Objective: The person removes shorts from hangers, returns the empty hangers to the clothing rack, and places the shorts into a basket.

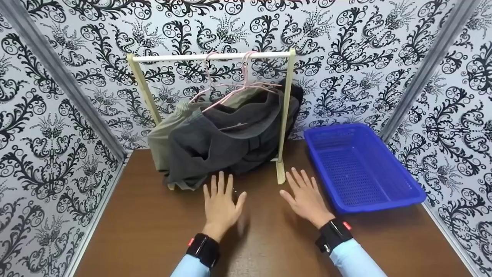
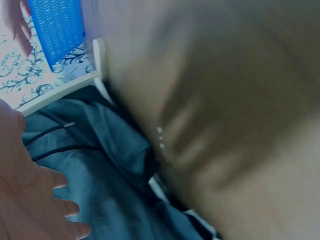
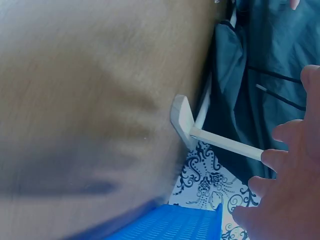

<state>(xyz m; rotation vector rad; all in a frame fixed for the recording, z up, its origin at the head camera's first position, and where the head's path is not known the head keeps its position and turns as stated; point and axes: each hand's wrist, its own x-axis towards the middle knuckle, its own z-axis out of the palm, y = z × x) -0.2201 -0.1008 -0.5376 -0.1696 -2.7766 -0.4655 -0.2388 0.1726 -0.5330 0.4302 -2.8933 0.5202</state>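
Observation:
My left hand (image 1: 220, 209) is spread palm down over the brown table, just in front of the hanging clothes, holding nothing. To its right, my right hand (image 1: 306, 201) is also spread with straight fingers, between the rack's foot and the blue basket. A small wooden clothes rack (image 1: 286, 111) with a white bar stands at the back. From the bar hang pink hangers (image 1: 245, 82) carrying a dark grey garment (image 1: 230, 142), with an olive-beige garment (image 1: 159, 144) behind it. Drawstrings show on the dark garment (image 2: 85, 165) in the left wrist view.
A blue perforated plastic basket (image 1: 369, 173) sits at the right of the table (image 1: 261, 242). Walls with black scroll patterns (image 1: 215, 30) enclose the back and both sides. The rack's wooden foot (image 3: 182, 117) juts forward near my right hand.

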